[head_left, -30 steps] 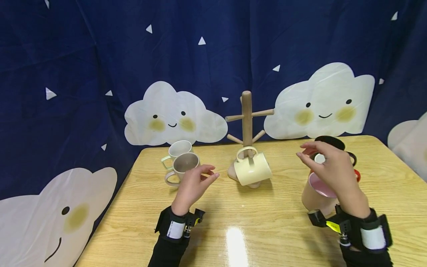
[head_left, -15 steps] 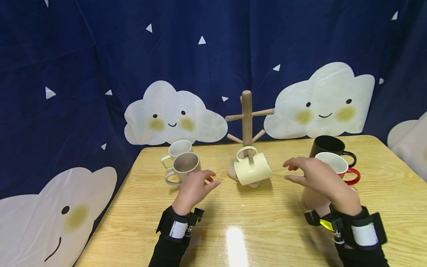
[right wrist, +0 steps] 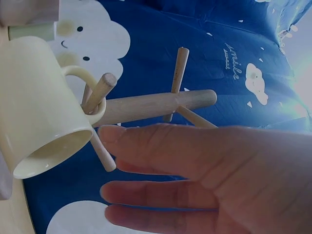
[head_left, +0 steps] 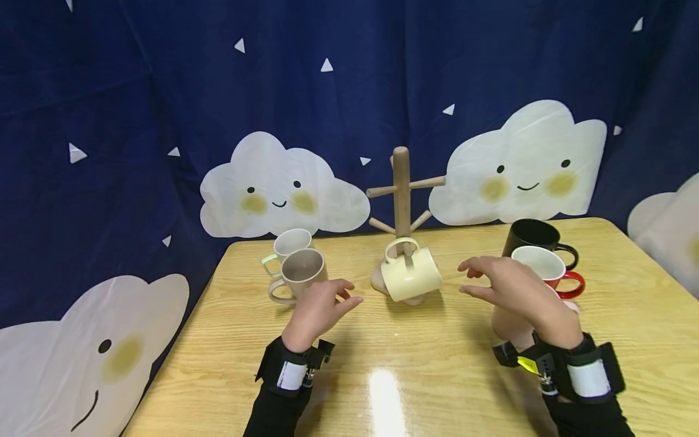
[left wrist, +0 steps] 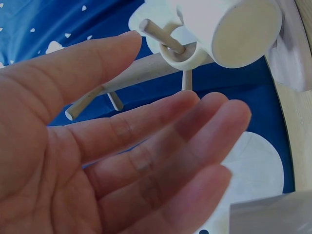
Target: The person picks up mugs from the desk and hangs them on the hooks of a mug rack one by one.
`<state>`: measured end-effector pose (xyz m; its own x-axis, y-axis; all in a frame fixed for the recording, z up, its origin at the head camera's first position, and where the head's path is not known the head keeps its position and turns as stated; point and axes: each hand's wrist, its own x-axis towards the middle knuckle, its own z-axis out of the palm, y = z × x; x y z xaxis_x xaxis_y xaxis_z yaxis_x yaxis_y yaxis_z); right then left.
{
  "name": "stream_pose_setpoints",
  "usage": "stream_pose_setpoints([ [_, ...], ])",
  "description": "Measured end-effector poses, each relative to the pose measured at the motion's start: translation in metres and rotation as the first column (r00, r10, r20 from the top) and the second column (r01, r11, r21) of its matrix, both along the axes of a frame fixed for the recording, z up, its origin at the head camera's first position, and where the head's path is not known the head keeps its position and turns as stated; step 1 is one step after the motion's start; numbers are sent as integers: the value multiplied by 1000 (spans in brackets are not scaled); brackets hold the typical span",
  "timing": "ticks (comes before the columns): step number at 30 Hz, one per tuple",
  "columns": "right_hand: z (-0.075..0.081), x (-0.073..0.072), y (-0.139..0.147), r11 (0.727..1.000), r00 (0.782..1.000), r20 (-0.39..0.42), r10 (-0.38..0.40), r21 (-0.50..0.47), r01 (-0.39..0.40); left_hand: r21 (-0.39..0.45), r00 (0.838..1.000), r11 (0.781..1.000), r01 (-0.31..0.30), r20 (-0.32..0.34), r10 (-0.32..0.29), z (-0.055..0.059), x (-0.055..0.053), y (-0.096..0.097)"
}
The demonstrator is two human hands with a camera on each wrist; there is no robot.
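A wooden mug tree [head_left: 401, 194] stands at the table's back middle. From one of its low pegs a cream mug [head_left: 413, 276] hangs by its handle, tilted, as the right wrist view also shows. My left hand [head_left: 317, 312] hovers just in front of a grey-beige mug [head_left: 304, 270], fingers relaxed and holding nothing. Over a pink mug [head_left: 510, 325], which it partly hides, my right hand [head_left: 519, 297] is held with its fingers loosely bent towards the cream mug and nothing in them. Beside that hand is a red mug with a white inside [head_left: 540, 262].
A pale mug with a light green handle [head_left: 292, 243] stands behind the grey-beige one. At the back right is a black mug [head_left: 531, 237]. A dark blue curtain [head_left: 306, 91] with cloud shapes hangs behind the wooden table [head_left: 437, 376].
My right hand has moved left, uncovering the red and black mugs and covering more of the pink one. The left hand has barely moved; its fingers are slightly more spread. The view has shifted slightly.
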<state>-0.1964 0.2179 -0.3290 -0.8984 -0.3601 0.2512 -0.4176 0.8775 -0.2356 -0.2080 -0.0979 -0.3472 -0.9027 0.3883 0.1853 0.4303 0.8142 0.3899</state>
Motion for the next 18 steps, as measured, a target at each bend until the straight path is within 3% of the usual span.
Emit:
stream_pose_setpoints([
  [3, 4, 1, -4, 1000, 999, -28, -27, 4, 27, -4, 1000, 1000, -3, 4, 3, 1, 1, -1],
  [7, 18, -3, -11, 1000, 988, -152, -28, 7, 30, -5, 1000, 1000, 1, 25, -1, 3, 1, 0],
  [9, 31, -9, -16, 999, 968, -251, 8, -42, -20, -7, 999, 1000, -1, 35, 2, 3, 1, -1],
  [11, 48, -19, -23, 986, 935, -352, 47, -136, -101, -8, 999, 1000, -8, 42, 8, 4, 2, -2],
  [13, 67, -33, -28, 949, 903, -425, 59, -256, -183, -10, 999, 1000, -10, 41, 10, 5, 2, -3],
  [14, 77, -41, -30, 928, 898, -435, 64, -304, -213, -9, 999, 1000, -11, 42, 12, 5, 3, -4],
  [16, 96, -60, -32, 897, 914, -401, 67, -376, -231, -9, 999, 1000, -7, 33, 7, 6, 4, -4],
  [18, 112, -79, -33, 873, 953, -289, 90, -438, -215, -3, 1000, 1000, 0, 24, 0, 6, 4, -5],
])
